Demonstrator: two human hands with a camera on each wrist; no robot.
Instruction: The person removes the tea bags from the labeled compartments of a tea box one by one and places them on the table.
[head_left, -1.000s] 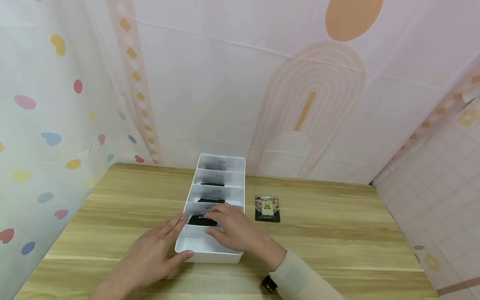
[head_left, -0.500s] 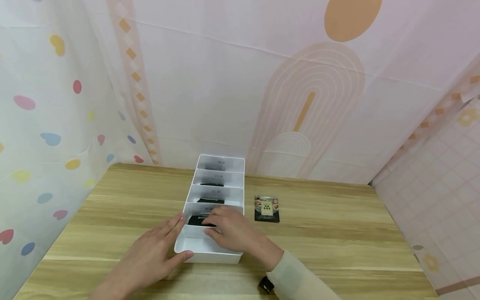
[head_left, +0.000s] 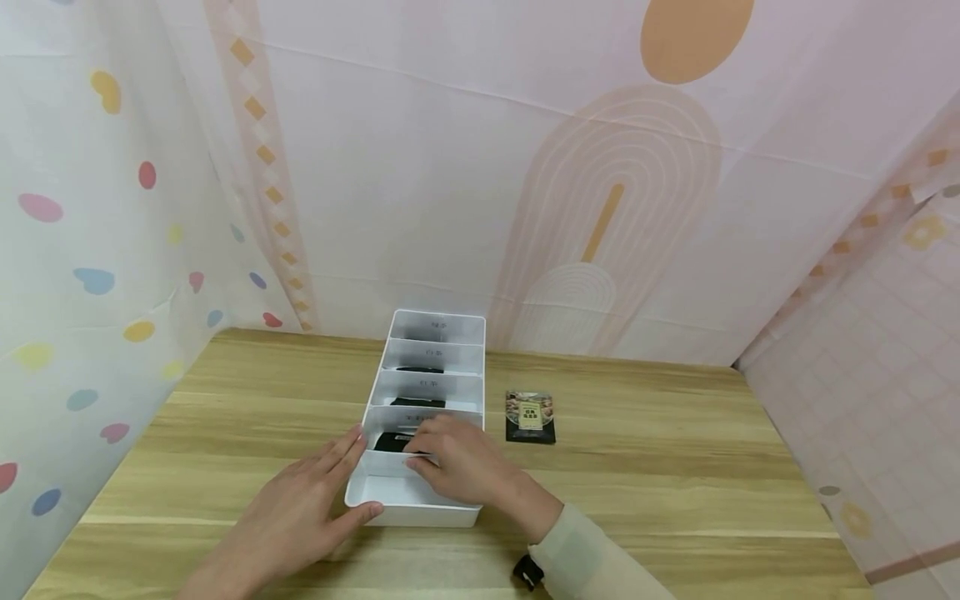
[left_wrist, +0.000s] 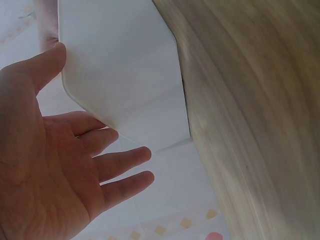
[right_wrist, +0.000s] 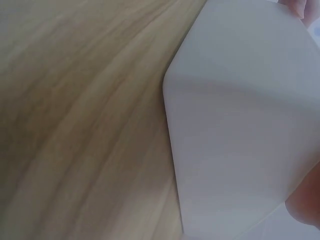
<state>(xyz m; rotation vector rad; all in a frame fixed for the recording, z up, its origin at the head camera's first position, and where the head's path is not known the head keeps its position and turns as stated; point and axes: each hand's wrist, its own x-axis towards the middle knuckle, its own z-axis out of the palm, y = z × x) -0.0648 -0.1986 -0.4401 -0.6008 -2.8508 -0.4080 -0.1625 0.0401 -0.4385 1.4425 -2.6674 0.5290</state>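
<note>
A long white divided box (head_left: 420, 515) stands on the table, its compartments lined up front to back with printed labels. Several black sachets lie in it, one of them a black sachet (head_left: 388, 442) in the second compartment from the front. My right hand (head_left: 461, 461) reaches over that compartment and pinches this sachet at its right part; its fingertips are partly hidden. My left hand (head_left: 300, 504) steadies the box's front left corner, thumb on the front rim and fingers nearly straight along the left side. In the left wrist view, the left fingers (left_wrist: 125, 162) are spread against the white wall.
To the right of the box lies a dark printed sachet (head_left: 530, 417) with a yellow label. A small black object (head_left: 528, 572) is by the right sleeve. The wooden table (head_left: 660, 475) meets patterned curtains (head_left: 420, 167) at the back and sides.
The right index finger has lowered towards the thumb over the black sachet, covering more of its right part. The left hand keeps its place on the box. The head view has shifted slightly.
</note>
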